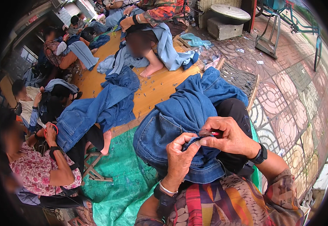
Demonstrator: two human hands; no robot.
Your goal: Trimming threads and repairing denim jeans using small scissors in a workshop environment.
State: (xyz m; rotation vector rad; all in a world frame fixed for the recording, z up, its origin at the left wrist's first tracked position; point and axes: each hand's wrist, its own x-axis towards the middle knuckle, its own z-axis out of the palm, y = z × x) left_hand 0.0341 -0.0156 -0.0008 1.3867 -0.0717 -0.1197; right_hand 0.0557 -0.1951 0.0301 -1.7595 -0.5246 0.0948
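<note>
Blue denim jeans [175, 124] lie bunched across my lap. My left hand [179, 150] pinches a small fold of the denim between thumb and fingers. Just to its right, my right hand [228, 137] is closed on a small red-handled cutting tool [216, 133], with its dark metal end at the pinched fold and my thumb beside my left fingertips. The exact shape of the tool is partly hidden by my fingers.
Several co-workers sit left and ahead with denim [81, 126], one holding orange-handled scissors [54, 128]. There are a wooden board [143, 101], a green tarp [122, 177], blue sandals [196, 39], a lidded pan [230, 13] on a block and a tricycle [292, 22].
</note>
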